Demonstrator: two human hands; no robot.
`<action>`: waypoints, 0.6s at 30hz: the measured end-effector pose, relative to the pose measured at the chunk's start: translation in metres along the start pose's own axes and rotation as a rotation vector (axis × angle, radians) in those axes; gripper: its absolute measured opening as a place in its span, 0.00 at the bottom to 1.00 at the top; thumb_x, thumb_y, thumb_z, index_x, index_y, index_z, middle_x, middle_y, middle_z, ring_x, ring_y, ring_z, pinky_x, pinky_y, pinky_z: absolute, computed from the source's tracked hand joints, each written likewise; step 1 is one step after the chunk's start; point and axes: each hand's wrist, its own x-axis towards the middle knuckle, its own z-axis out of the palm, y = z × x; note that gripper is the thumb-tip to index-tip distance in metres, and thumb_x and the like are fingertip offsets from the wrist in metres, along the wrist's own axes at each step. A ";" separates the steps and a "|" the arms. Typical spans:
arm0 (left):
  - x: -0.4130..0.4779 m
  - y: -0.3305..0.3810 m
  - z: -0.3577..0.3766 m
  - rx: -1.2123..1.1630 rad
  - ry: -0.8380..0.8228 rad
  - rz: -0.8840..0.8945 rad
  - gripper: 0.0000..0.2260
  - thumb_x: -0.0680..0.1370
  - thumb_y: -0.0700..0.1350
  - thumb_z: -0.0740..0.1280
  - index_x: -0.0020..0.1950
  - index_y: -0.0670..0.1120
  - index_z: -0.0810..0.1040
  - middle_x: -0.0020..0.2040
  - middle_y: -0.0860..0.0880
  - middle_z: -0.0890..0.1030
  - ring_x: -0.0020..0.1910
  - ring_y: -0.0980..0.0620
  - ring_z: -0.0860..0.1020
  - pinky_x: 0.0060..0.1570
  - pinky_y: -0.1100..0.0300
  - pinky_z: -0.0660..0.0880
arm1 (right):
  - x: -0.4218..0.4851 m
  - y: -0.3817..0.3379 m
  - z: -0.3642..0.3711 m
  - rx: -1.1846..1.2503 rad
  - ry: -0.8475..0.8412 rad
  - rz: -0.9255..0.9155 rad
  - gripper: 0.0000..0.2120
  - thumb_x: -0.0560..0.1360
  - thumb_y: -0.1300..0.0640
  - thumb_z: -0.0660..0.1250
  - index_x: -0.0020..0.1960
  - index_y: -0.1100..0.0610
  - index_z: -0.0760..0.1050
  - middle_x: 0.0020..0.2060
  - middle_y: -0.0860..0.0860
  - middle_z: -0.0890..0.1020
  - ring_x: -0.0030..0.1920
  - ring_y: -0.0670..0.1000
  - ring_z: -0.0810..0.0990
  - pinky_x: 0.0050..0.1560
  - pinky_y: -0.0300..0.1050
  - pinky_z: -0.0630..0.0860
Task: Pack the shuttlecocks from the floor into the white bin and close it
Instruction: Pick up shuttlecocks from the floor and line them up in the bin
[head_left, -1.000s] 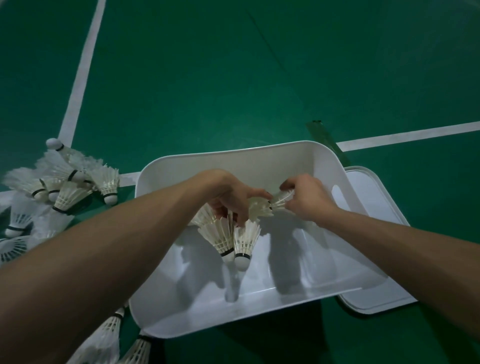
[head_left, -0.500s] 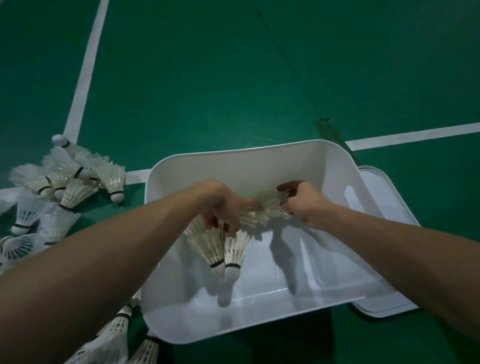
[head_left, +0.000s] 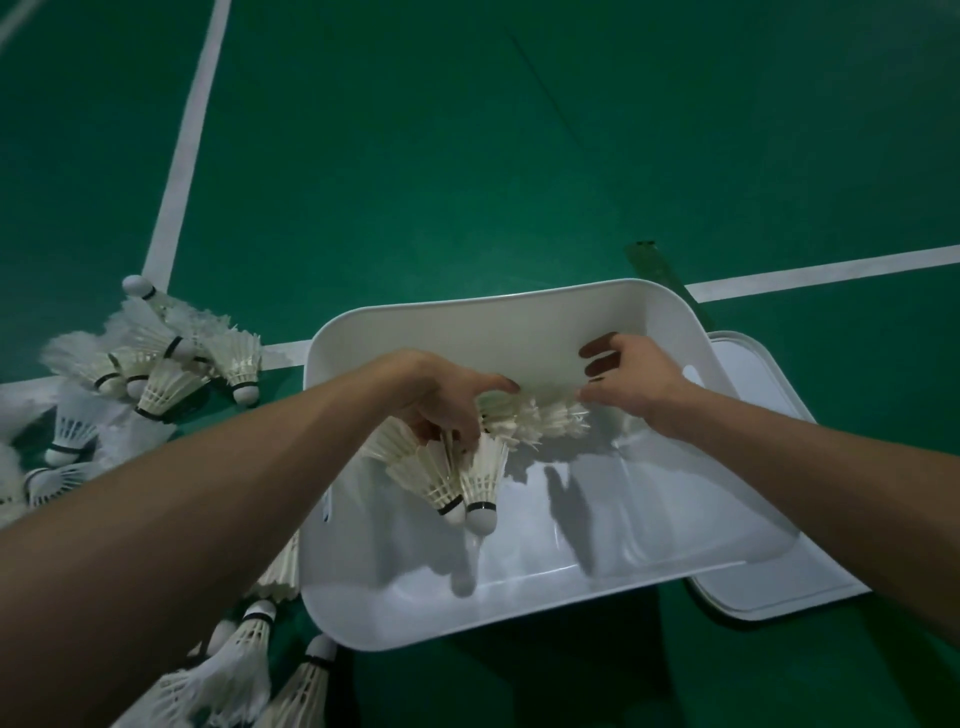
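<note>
Shuttlecocks (head_left: 480, 478), feathery cones with rounded tips, hang over the smooth white bin (head_left: 467, 332), left hand (head_left: 441, 400) fingers clamped round them; right hand (head_left: 636, 382) fingers splayed apart.

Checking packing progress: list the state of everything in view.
bin: open, on the floor.
lid: off, flat at the bin's right.
left hand: grips bunch over the bin.
bunch: held, corks down.
right hand: open, inside the bin.
pile: unpacked, on the floor.

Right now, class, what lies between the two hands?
A sideways stack of shuttlecocks runs from the left hand toward the right hand, seen in the head view.
</note>
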 end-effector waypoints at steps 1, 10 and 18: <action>-0.003 0.001 -0.001 -0.019 0.015 0.011 0.39 0.73 0.32 0.67 0.74 0.64 0.57 0.62 0.44 0.73 0.36 0.51 0.78 0.32 0.60 0.78 | -0.003 -0.002 -0.002 0.027 0.012 -0.030 0.21 0.65 0.65 0.77 0.54 0.53 0.76 0.46 0.52 0.82 0.47 0.52 0.82 0.50 0.46 0.80; -0.031 0.010 0.001 -0.202 0.070 0.096 0.36 0.74 0.33 0.69 0.74 0.60 0.59 0.45 0.44 0.77 0.39 0.49 0.77 0.45 0.51 0.80 | -0.049 -0.018 -0.009 0.237 -0.203 -0.198 0.22 0.63 0.63 0.79 0.53 0.55 0.77 0.49 0.57 0.81 0.45 0.53 0.83 0.49 0.47 0.81; -0.046 0.028 0.012 -0.326 0.129 0.184 0.32 0.75 0.34 0.68 0.73 0.56 0.61 0.44 0.41 0.79 0.34 0.49 0.78 0.36 0.56 0.79 | -0.074 -0.034 -0.004 0.049 -0.382 -0.196 0.35 0.62 0.58 0.80 0.66 0.50 0.71 0.58 0.53 0.78 0.51 0.51 0.81 0.51 0.48 0.81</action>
